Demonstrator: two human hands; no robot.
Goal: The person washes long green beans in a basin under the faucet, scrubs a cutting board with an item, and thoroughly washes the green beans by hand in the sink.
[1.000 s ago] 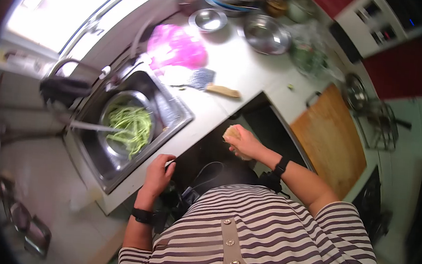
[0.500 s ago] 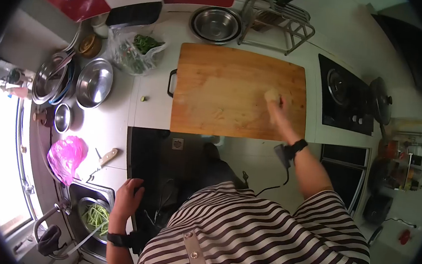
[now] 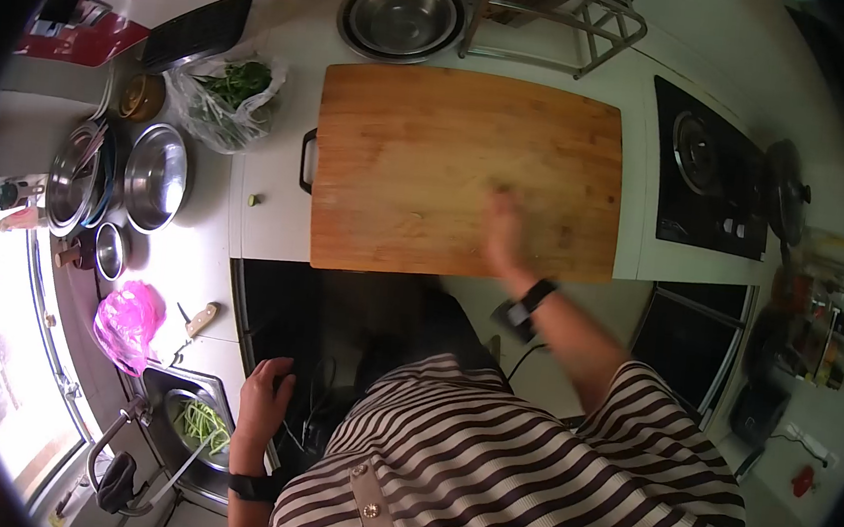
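My right hand (image 3: 505, 233) is over the middle of the wooden cutting board (image 3: 403, 141), smeared by motion. Its fingers are closed round a beige sponge, which shows only as a blur at the fingertips. Off the counter's front edge, near the sink (image 3: 213, 384), my left hand (image 3: 264, 405) hangs with its fingers loosely bent and the thumb apart, holding nothing. Small bits lie on the board's surface.
Left of the board are a green scrap (image 3: 254, 200), a bag of greens (image 3: 226, 96), metal bowls (image 3: 156, 178), a knife (image 3: 201, 320) and a pink bag (image 3: 128, 323). Behind it are stacked pans (image 3: 403, 18) and a rack (image 3: 599, 23); a cooktop (image 3: 701, 177) is right.
The view has swung from the sink to the cutting board. My right hand has moved from beside the counter onto the board, then left across it with the sponge. My left hand stays low near the sink.
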